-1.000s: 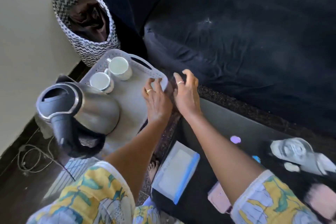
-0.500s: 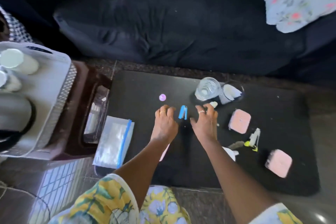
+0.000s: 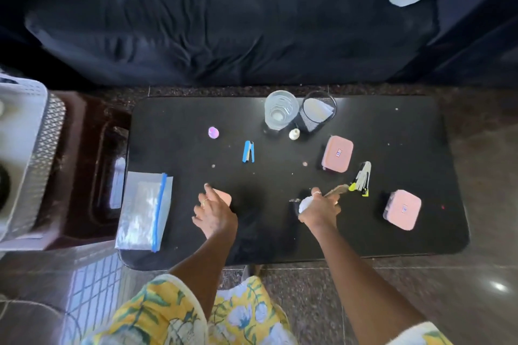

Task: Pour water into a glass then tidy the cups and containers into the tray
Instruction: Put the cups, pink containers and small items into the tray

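3 pink containers lay flat, lids up, on the table (image 3: 392, 131): the left box (image 3: 224, 195), the far box (image 3: 337, 154) and the right box (image 3: 402, 213). My left hand (image 3: 214, 214) rested on the left box's near-left edge, fingers spread, not yet gripping. My right hand (image 3: 319, 209) was clenched on a small white item I could not identify. The far box's long axis ran away from me. The glass (image 3: 281, 110) stood upright, mouth up, at the far edge. The tray (image 3: 36, 154) sat well off to the left, nearer my left hand.
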Demonstrator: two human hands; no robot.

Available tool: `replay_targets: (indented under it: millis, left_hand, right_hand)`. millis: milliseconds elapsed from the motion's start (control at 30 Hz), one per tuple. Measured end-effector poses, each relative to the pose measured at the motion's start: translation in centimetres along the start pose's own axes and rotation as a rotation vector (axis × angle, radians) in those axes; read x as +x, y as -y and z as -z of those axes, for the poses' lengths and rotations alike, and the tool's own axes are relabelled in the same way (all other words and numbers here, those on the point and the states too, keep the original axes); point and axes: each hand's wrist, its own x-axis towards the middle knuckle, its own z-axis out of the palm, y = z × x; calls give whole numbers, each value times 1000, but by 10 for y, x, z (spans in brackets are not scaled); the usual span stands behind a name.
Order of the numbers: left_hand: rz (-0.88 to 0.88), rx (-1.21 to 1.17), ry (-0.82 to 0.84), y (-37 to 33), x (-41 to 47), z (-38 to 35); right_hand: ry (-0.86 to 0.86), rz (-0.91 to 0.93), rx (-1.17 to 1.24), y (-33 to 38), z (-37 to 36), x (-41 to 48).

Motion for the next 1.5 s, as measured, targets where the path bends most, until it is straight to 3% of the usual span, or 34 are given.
replay_targets:
  millis: [167, 300, 533, 767, 900, 1067, 1167, 1267, 1333, 1500]
  left_hand:
    - [-29, -53, 22, 10, 15, 6]
    - [-59, -167, -66, 13, 33, 33]
    - [10, -473, -327, 38, 98, 155]
    - [156, -718, -648, 130, 165, 278]
    - [205, -779, -522, 183, 203, 299]
    - [300, -706, -318, 211, 252, 296]
    - [434, -800, -315, 211, 270, 294]
    - [510, -738, -297, 210, 286, 292]
    - [502, -723, -281, 210, 295, 290]
    - [719, -888, -370, 204, 312, 294]
  right_hand:
    - [-126, 81, -69, 31, 1, -3]
    - [-182, 253, -91, 87, 8, -11]
    - [-232, 670, -166, 244, -8, -63]
    - [-361, 1175, -176, 405, -40, -142]
    - [-359, 1401, -199, 476, -62, -173]
    - [-246, 1511, -349, 542, -98, -186]
    - [-149, 1564, -494, 566, -116, -183]
    - [-101, 1573, -624, 581, -132, -176]
    - [-127, 1592, -673, 588, -142, -171]
    - [-178, 1607, -706, 602, -152, -162]
